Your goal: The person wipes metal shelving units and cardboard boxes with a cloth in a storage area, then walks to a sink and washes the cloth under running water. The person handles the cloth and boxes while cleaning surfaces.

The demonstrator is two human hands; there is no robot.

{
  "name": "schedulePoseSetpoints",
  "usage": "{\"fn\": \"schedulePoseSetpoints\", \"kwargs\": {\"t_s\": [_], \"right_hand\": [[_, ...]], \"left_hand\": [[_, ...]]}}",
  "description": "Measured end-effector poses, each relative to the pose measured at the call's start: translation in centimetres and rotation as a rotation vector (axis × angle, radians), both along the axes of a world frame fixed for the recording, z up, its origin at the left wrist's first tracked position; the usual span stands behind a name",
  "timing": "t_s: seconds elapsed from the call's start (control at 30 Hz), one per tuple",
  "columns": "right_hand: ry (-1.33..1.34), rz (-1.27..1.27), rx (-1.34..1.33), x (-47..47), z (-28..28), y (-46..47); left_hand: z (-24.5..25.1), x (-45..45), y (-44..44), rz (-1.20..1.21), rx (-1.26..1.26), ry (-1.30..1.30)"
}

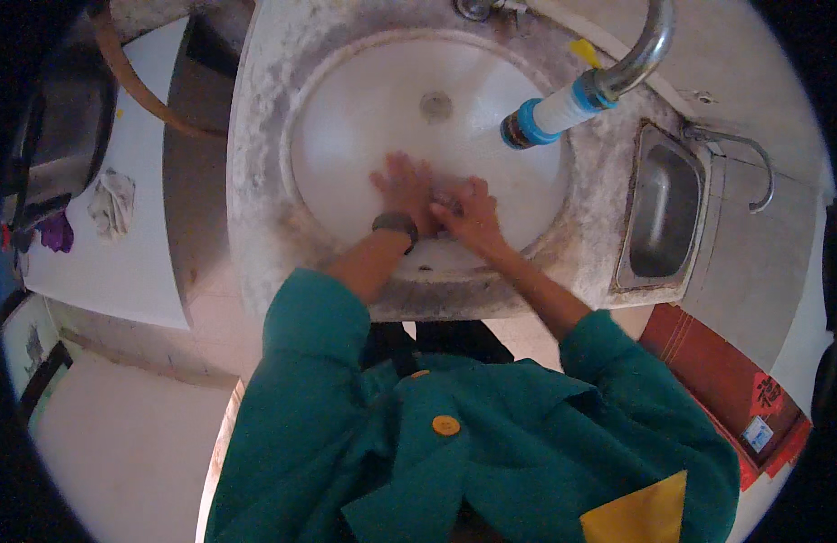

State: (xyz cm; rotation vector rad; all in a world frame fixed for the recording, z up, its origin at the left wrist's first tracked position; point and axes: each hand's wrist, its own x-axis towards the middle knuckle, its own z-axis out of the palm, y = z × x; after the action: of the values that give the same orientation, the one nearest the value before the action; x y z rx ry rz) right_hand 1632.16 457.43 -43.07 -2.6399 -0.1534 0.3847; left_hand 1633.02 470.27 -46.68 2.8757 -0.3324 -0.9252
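Both hands are low inside a white oval washbasin [354, 75]. My left hand [403, 182] has its fingers spread over the near part of the bowl, with a dark band [395, 224] around the wrist. Close against its right side, my right hand [474, 212] has curled fingers around a small, blurred, reddish-brown object [447, 199]. What that object is cannot be made out, and the fingers partly hide it. A metal faucet [652, 51] with a blue-and-white filter nozzle [559, 114] reaches over the bowl from the upper right. Beyond the fingers lies the round drain [436, 106].
A stained stone-like counter [262, 170] surrounds the bowl. To the right is a small steel sink [663, 210] with a thin curved tap [764, 163]. On the left, a white table [136, 278] holds a crumpled grey cloth [113, 203], a purple item [56, 232] and a dark container [68, 122].
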Motion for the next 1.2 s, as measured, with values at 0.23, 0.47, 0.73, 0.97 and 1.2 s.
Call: {"fn": "schedulePoseSetpoints", "kwargs": {"t_s": [0.23, 0.47, 0.73, 0.97, 1.2], "right_hand": [[-0.272, 0.162, -0.266, 7.2, -6.2, 4.8], [-0.604, 0.467, -0.039, 13.5, -10.0, -1.7], [-0.181, 0.145, 0.156, -0.7, -2.2, -1.8], [-0.297, 0.187, -0.450, 5.9, -7.5, 4.5], [-0.595, 0.303, -0.079, 14.9, -10.4, -0.3]], "left_hand": [[-1.9, 0.3, -0.3, 0.102, -0.092, 0.003], [1.9, 0.2, -0.7, 0.023, 0.039, 0.016], [0.1, 0.1, 0.4, 0.059, -0.053, -0.069], [0.0, 0.6, -0.1, 0.109, -0.111, 0.055], [1.1, 0.5, -0.4, 0.021, 0.067, 0.027]]}}
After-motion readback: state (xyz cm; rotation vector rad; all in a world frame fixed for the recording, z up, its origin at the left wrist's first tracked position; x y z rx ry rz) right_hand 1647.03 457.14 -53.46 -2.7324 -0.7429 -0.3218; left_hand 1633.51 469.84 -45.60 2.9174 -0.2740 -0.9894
